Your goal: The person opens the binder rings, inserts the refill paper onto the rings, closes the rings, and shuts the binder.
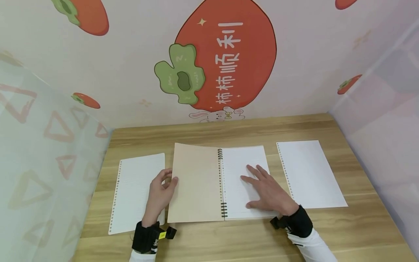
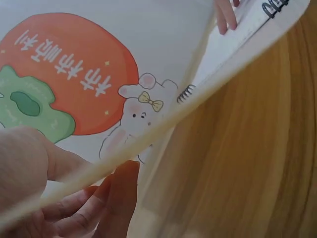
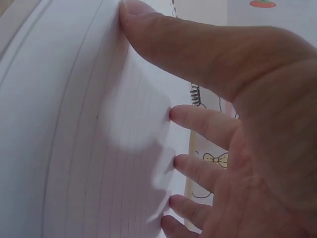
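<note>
A spiral-bound notebook lies open in the middle of the table, its tan cover point(image 1: 196, 182) turned to the left. At the cover's left edge my left hand point(image 1: 160, 194) pinches it, thumb on the upper face and fingers beneath. The left wrist view shows the cover point(image 2: 163, 124) edge-on and raised off the wood. My right hand point(image 1: 271, 193) rests with spread fingers on the lined page point(image 1: 237, 182). In the right wrist view its thumb point(image 3: 193, 47) and fingertips touch that page point(image 3: 133, 163). Black wire coils point(image 1: 224, 209) show at the spine's two ends.
One loose punched sheet point(image 1: 135, 193) lies left of the notebook, partly under my left hand. Another loose sheet point(image 1: 311, 174) lies to the right, near my right hand. Printed walls stand behind the wooden table point(image 1: 209, 240) and on both sides.
</note>
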{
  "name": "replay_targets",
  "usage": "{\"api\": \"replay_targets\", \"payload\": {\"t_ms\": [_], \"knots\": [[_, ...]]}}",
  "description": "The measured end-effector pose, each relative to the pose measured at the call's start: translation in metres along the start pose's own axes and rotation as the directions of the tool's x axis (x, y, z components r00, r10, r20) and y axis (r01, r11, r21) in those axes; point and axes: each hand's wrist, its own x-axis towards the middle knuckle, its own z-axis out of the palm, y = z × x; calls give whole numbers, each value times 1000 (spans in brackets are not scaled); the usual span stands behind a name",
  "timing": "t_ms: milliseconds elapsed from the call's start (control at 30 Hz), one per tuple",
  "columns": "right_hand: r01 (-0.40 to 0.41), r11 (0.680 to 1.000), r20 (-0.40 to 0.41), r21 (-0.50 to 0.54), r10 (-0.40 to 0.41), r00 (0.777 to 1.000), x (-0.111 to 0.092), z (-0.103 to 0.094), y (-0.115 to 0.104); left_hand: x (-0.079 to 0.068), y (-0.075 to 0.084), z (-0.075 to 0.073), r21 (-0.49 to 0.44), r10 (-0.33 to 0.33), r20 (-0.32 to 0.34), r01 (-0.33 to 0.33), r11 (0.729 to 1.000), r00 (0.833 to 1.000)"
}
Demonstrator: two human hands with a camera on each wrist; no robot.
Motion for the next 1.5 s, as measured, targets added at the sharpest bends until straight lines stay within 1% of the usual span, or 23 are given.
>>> {"api": "replay_targets", "payload": {"t_ms": [267,400,500,733,1000,1233,1300,1500], "knots": [[17,1000,-24,-19,-17,1000,1,-2,3,3,-10,0,112,-18,6,17,994,1000],[22,1000,-27,-20,-22,999,2,-1,4,4,-16,0,194,-27,22,23,981,999],[19,1000,-17,-8,-19,1000,2,0,5,3,-18,0,246,-14,34,5,969,999],[7,1000,16,1,-7,1000,3,0,10,1,-21,2,317,-8,59,-11,949,998],[-6,1000,29,-13,7,1000,3,-3,8,6,-18,3,369,26,47,-41,928,999],[-4,1000,27,-13,4,1000,4,-3,7,4,-13,2,365,13,34,-24,931,999],[-9,1000,36,0,9,999,4,-4,6,4,-13,2,365,11,23,-19,931,1000],[-64,995,83,75,57,995,9,-11,8,10,-10,1,390,44,-1,-40,920,999]]}}
